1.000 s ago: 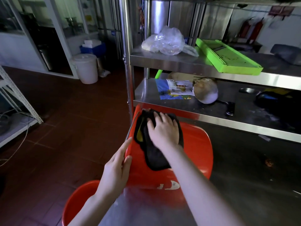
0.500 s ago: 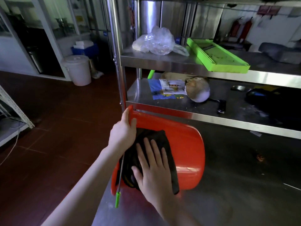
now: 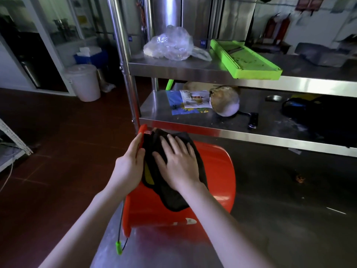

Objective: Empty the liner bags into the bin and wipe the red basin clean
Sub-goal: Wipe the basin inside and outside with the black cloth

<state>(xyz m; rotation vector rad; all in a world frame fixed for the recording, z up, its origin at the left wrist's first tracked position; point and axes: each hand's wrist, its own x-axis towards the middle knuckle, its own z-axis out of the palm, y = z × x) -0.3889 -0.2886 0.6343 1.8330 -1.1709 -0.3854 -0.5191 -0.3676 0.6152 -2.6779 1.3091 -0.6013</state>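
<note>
The bare steel tabletop (image 3: pixel 270 238) lies closest to you, and over its left edge hangs a thin wire handle with a green plastic grip (image 3: pixel 118 247), dangling from the rim of the red plastic basin (image 3: pixel 216 171). Your left hand (image 3: pixel 129 167) holds that rim, thumb on the outer wall and fingers laid along the edge. Your right hand (image 3: pixel 177 163) lies flat with its fingers spread, pressing a black cloth with a yellow underside (image 3: pixel 173 200) onto the wall. Just beyond the basin, the front edge of the lower steel shelf (image 3: pixel 158 111) crowds its upper rim; a blue and white paper packet (image 3: pixel 190 102) and a round metal pan (image 3: pixel 225 102) sit there. The upper steel shelf (image 3: pixel 173 70) carries a crumpled clear plastic bag (image 3: pixel 170 45) and a bright green plastic tray (image 3: pixel 245 59). Far left, a white lidded bucket (image 3: pixel 84 82) stands on the floor. The basin lies on its side on the tabletop, mouth to your left, its glossy wall bearing a white mark near the table.
</note>
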